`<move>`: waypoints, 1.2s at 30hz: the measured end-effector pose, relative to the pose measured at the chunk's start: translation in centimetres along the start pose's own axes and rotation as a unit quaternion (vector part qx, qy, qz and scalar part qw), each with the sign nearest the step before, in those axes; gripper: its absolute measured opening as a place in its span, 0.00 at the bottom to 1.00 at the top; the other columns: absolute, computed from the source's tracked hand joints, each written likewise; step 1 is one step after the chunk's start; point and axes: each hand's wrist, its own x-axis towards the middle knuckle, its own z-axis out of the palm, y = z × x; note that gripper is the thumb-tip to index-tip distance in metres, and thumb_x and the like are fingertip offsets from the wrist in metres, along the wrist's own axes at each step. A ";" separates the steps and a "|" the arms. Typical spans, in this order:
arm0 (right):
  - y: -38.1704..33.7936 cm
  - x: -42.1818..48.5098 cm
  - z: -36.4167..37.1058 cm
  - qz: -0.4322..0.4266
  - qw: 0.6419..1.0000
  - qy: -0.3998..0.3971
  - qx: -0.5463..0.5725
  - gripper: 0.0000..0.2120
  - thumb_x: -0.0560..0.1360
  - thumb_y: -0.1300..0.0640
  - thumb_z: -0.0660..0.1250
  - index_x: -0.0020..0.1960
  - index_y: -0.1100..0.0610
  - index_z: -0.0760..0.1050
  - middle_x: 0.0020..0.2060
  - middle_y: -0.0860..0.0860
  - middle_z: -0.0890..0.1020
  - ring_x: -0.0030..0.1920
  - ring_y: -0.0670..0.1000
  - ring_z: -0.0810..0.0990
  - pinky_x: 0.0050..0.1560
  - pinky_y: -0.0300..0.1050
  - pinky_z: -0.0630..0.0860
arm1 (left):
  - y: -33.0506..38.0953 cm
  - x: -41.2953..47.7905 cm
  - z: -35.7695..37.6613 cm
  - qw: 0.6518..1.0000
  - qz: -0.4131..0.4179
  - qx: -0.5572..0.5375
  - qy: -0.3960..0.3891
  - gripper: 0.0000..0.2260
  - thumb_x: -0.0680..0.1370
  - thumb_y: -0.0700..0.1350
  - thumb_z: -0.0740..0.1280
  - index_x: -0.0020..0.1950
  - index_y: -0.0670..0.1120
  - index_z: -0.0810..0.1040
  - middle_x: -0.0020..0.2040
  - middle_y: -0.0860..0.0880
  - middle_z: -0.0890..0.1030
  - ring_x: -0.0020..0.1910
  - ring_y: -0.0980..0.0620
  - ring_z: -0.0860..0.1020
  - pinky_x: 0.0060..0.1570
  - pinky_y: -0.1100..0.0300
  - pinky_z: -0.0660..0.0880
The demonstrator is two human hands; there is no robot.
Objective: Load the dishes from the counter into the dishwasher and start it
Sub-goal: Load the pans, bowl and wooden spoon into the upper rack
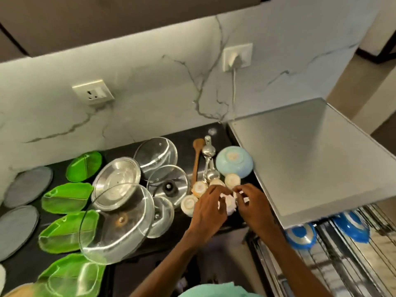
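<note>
"Head view: what are the two hands doing at the near edge of the dark tabletop (185, 144)?"

"The left hand (211, 207) curls its fingers over a small white ceramic cup (227, 203) and grasps it. The right hand (251, 203) has its fingertips pinched on white pottery too. Blur hides whether that is the same cup or a neighbour."

"Why two hands for so small a thing?"

"My guess is that the cups get gathered several at once, to save trips. Several more small white cups (189, 203) stand mouth down just beside the hands, likely left that way to drain."

"And where do they go?"

"Probably into the pulled-out wire dishwasher rack (334, 260) at lower right, under the grey flat appliance top (310, 159). Two blue bowls (301, 232) already lean in it."

"What else waits?"

"An upturned pale blue ceramic bowl (234, 161) sits behind the cups, with a wooden spoon (197, 157) and a steel squeezer (211, 174) beside it. Further left are clear glass lids (156, 154) and a steel plate (116, 181) overlapping a large glass bowl (115, 224). Green leaf-shaped plates (64, 199) and grey round plates (27, 186) lie at the far left. Most of the load is still out, so the job looks barely begun"
</note>
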 end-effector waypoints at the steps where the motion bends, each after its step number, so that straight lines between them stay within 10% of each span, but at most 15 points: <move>1: -0.8 0.8 0.8 -0.009 1.000 0.007 0.001 0.07 0.76 0.59 0.69 0.53 0.53 0.82 0.48 0.45 0.82 0.47 0.46 0.80 0.49 0.36 0.75 | -1.0 0.6 -0.8 1.000 -0.001 -0.003 0.010 0.07 0.79 0.44 0.62 0.54 0.52 0.77 0.52 0.56 0.79 0.50 0.58 0.77 0.48 0.62 0.74; 11: -2.8 8.3 2.7 -0.033 0.998 0.041 -0.028 0.08 0.74 0.66 0.71 0.51 0.57 0.83 0.48 0.49 0.85 0.47 0.45 0.81 0.50 0.22 0.70 | -5.5 8.4 -2.3 0.999 -0.050 0.004 0.010 0.10 0.74 0.41 0.64 0.50 0.52 0.80 0.50 0.55 0.83 0.46 0.54 0.80 0.43 0.60 0.76; 17: 1.4 14.0 1.3 0.131 0.991 0.036 -0.004 0.10 0.73 0.65 0.73 0.54 0.59 0.82 0.50 0.53 0.85 0.48 0.49 0.82 0.48 0.34 0.73 | -6.7 13.9 0.0 0.996 -0.086 0.014 -0.033 0.10 0.75 0.41 0.66 0.55 0.48 0.82 0.52 0.50 0.84 0.51 0.52 0.82 0.47 0.59 0.79; 25: 10.8 18.2 2.5 0.395 0.917 -0.058 0.007 0.34 0.68 0.41 0.78 0.59 0.68 0.78 0.53 0.62 0.84 0.51 0.61 0.83 0.48 0.53 0.83 | -7.0 18.8 4.7 0.974 -0.149 0.050 -0.166 0.18 0.78 0.40 0.66 0.67 0.38 0.75 0.63 0.39 0.78 0.63 0.41 0.77 0.59 0.52 0.73; 36: 11.6 19.2 3.3 0.508 0.813 -0.030 0.282 0.42 0.61 0.49 0.84 0.68 0.64 0.73 0.62 0.60 0.80 0.61 0.61 0.79 0.51 0.56 0.82 | -7.6 20.7 8.4 0.962 -0.187 0.080 -0.183 0.14 0.76 0.41 0.65 0.61 0.40 0.76 0.57 0.39 0.81 0.56 0.40 0.80 0.55 0.50 0.76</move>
